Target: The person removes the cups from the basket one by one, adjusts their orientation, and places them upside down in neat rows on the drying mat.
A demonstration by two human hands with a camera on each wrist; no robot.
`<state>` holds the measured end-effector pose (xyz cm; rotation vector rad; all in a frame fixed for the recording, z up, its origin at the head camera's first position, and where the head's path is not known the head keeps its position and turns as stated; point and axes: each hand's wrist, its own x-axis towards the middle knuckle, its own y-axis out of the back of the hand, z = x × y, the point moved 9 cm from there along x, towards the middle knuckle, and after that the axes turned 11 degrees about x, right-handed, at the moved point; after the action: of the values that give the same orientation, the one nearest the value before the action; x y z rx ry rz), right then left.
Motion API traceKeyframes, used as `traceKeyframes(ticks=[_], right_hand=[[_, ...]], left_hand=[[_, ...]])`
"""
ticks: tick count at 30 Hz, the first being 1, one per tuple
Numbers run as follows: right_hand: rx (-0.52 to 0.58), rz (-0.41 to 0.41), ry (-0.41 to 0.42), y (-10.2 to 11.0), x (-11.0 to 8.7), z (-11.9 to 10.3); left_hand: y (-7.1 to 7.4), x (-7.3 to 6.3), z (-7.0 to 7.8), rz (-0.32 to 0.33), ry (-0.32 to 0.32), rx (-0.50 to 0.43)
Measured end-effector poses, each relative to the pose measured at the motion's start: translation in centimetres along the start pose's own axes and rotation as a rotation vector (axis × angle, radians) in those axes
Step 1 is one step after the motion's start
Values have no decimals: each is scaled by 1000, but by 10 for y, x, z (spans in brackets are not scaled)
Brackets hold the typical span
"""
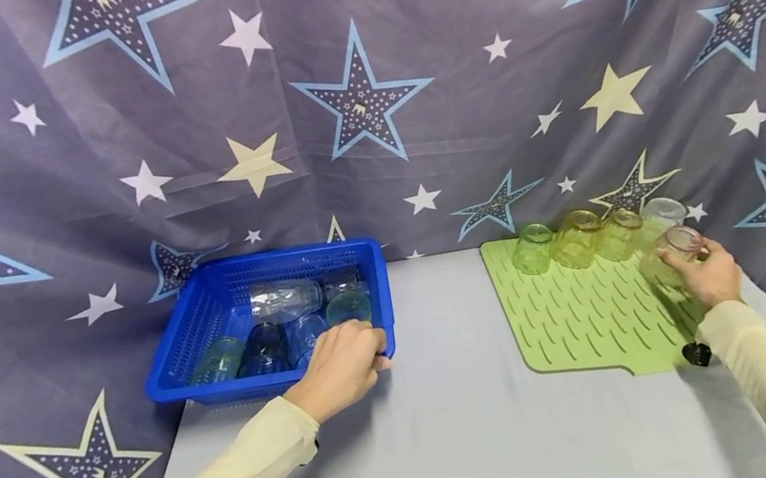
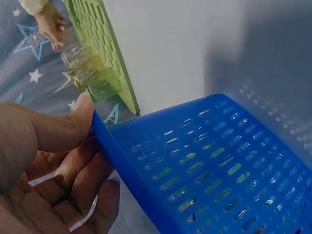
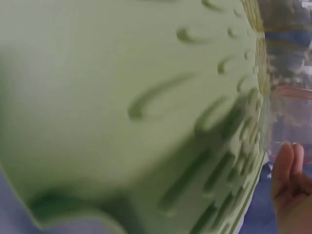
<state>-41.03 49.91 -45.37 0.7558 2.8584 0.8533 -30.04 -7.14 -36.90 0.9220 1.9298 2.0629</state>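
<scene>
My left hand (image 1: 347, 368) grips the front right rim of a blue plastic basket (image 1: 175, 384); in the left wrist view its thumb (image 2: 68, 124) lies on the rim with fingers curled beneath. Several glasses lie in the basket, among them a clear one (image 1: 282, 300), a dark one (image 1: 265, 345) and a green one (image 1: 218, 359). Over on the right, my right hand (image 1: 712, 277) holds a pink-tinted glass (image 1: 683, 239) between thumb and fingers at the right edge of a green drying mat (image 1: 580, 324). The right wrist view shows fingertips (image 3: 285, 158) against this glass.
Along the mat's back edge stand a green glass (image 1: 533, 252), an amber glass (image 1: 576, 242), a yellow-green glass (image 1: 617, 238) and a clear glass (image 1: 662, 213). A white table (image 1: 458, 412) lies between basket and mat. A star-patterned cloth (image 1: 450, 92) hangs behind.
</scene>
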Motion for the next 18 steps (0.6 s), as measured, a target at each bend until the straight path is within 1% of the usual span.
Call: traceKeyframes(ticks=[2,5,7,12,18], right_hand=[[-19,12,-2,5,3,3],[-19,40,-9,12,9,9],[-9,42,-22,15,12,13],[-19,11,-48,16,14,17],[-57,4,-62,14,12,20]], left_hand=[[0,0,0,-2,8,0],[-1,0,-1,-2,15,0],[0,0,-1,2,15,-2],[1,0,-1,13,16,-7],[0,-1,-1,19,23,-1]])
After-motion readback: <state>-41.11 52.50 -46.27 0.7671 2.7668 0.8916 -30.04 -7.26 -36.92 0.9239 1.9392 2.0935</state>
